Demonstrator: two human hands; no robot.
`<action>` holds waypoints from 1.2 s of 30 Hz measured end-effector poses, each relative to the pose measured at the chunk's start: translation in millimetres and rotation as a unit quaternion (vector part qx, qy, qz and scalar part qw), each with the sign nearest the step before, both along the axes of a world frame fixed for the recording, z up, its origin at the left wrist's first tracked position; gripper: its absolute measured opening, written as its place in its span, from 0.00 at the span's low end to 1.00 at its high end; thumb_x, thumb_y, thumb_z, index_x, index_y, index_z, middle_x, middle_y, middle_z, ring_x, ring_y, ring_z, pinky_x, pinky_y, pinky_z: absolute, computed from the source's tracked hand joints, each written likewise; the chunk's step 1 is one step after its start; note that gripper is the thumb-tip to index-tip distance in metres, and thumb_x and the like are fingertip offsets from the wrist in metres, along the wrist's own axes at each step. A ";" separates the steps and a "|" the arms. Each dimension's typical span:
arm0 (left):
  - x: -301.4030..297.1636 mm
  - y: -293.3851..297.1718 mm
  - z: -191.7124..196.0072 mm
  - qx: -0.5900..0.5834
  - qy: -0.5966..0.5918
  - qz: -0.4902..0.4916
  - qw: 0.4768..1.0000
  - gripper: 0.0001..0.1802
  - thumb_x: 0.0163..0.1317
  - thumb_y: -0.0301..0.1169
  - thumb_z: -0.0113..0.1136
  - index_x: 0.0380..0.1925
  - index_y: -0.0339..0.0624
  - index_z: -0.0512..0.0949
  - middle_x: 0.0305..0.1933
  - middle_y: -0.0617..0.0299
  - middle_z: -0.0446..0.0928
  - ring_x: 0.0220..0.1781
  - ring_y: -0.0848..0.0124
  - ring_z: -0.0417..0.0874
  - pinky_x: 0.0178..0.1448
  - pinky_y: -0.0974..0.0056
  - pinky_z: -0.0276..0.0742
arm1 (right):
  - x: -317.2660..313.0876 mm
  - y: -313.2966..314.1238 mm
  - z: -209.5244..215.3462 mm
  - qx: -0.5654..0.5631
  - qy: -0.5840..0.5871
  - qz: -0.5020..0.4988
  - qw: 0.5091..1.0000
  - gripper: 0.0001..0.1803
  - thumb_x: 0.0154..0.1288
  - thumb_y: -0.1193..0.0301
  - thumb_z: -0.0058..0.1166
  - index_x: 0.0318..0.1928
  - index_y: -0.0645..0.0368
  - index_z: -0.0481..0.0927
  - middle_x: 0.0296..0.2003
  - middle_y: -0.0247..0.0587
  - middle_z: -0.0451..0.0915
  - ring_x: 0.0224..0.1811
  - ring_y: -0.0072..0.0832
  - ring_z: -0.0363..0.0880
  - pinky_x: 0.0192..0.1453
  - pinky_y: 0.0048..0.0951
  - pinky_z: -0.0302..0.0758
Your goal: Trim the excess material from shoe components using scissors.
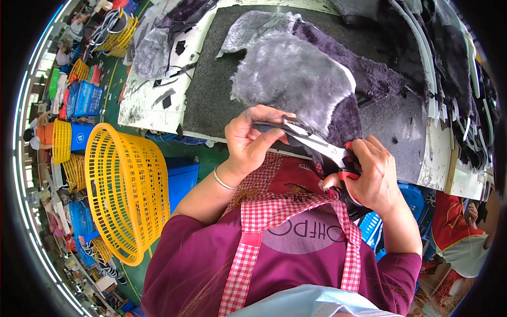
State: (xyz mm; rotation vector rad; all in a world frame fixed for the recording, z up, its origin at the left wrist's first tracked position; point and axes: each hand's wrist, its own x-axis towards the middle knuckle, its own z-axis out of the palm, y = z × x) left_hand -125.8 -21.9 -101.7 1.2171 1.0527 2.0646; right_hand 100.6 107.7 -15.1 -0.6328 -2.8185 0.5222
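Note:
My right hand (377, 171) is closed round the red and black handles of a pair of scissors (330, 151). Their silver blades point left, towards my left hand (248, 140), and look slightly apart. Thumb and fingers of that hand pinch the dark edge of a piece of fabric (266, 127) by the blade tips. How far the blades bite into it I cannot tell. Just beyond both hands, a grey plush fabric piece (290, 74) lies on the black work mat (208, 90). Dark purple plush (369, 74) lies beside and partly under it.
Left of me stands a tall yellow basket (113, 174) next to a blue bin (182, 179). Dark scraps (167, 101) and grey plush (153, 53) lie on the white tabletop at the left. Dark fabric pieces (454, 68) are piled at the far right. Another person's red garment (449, 219) shows lower right.

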 end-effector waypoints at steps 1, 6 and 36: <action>-3.4 -0.2 -0.4 0.000 0.000 0.002 1.000 0.08 0.67 0.15 0.61 0.45 0.31 0.77 0.51 0.42 0.82 0.50 0.62 0.87 0.43 0.64 0.90 | -0.7 0.4 0.1 0.000 0.000 0.002 1.000 0.30 0.44 0.52 0.79 0.36 0.62 0.79 0.26 0.41 0.79 0.32 0.40 0.79 0.34 0.41 0.78; -14.8 2.1 1.8 -0.001 0.053 -0.049 0.997 0.09 0.63 0.14 0.64 0.43 0.32 0.78 0.46 0.45 0.84 0.50 0.55 0.89 0.45 0.61 0.89 | -0.7 4.1 7.9 0.004 0.000 0.038 0.999 0.30 0.44 0.50 0.79 0.36 0.61 0.79 0.26 0.41 0.78 0.31 0.40 0.79 0.33 0.40 0.77; -32.4 -4.4 18.8 -0.045 0.156 -0.065 0.985 0.10 0.56 0.22 0.75 0.37 0.36 0.83 0.40 0.52 0.87 0.42 0.64 0.90 0.46 0.63 0.84 | -16.6 23.1 8.8 0.021 0.105 -0.008 0.994 0.30 0.36 0.62 0.83 0.32 0.65 0.75 0.23 0.47 0.69 0.24 0.43 0.71 0.29 0.38 0.67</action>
